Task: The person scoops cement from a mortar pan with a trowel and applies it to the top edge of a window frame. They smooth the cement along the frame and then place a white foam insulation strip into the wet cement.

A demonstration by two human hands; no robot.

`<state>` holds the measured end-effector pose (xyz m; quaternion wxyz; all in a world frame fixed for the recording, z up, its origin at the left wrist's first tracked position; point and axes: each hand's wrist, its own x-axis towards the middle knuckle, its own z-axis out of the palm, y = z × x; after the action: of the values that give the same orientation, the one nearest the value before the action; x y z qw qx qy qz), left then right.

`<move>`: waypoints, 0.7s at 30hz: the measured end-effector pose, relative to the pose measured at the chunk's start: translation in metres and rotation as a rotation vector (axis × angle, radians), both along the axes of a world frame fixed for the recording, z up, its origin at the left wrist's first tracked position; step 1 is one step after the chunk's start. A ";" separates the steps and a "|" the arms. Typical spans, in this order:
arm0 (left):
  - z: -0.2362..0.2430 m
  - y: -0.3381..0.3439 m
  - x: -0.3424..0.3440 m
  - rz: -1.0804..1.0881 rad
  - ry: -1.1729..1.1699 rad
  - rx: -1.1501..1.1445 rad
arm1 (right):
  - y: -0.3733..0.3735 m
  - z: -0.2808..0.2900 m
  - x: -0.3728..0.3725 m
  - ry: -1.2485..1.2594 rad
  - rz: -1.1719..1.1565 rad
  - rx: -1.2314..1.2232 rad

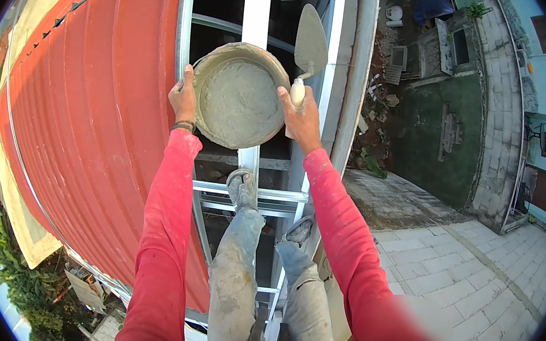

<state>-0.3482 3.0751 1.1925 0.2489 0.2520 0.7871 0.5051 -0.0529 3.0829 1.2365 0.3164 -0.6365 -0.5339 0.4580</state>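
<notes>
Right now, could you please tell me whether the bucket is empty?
Not empty: the bucket holds a grey mix, visible through its open top.

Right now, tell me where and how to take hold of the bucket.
Take the bucket by opposite edges, left hand from the left, right hand from the right. It is wide, round and holds grey mix, so a two-sided grip should best keep it level. The right hand also holds the trowel.

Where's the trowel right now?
In the head view, the trowel is in the right hand, pointing toward the top edge, just right of the round bucket.
</notes>
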 end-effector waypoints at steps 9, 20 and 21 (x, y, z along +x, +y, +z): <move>0.006 0.004 0.005 0.041 0.045 -0.206 | -0.045 0.124 0.063 -0.609 0.450 0.269; 0.071 0.034 0.049 0.039 -0.010 -0.250 | -0.007 0.080 0.032 -0.209 0.603 -0.349; 0.062 0.034 0.036 0.062 0.001 -0.247 | -0.013 0.076 0.028 -0.065 0.546 -0.549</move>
<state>-0.3121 3.1088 1.2543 0.2619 0.1954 0.8509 0.4114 -0.0254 3.0701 1.3120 -0.0162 -0.5463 -0.5508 0.6309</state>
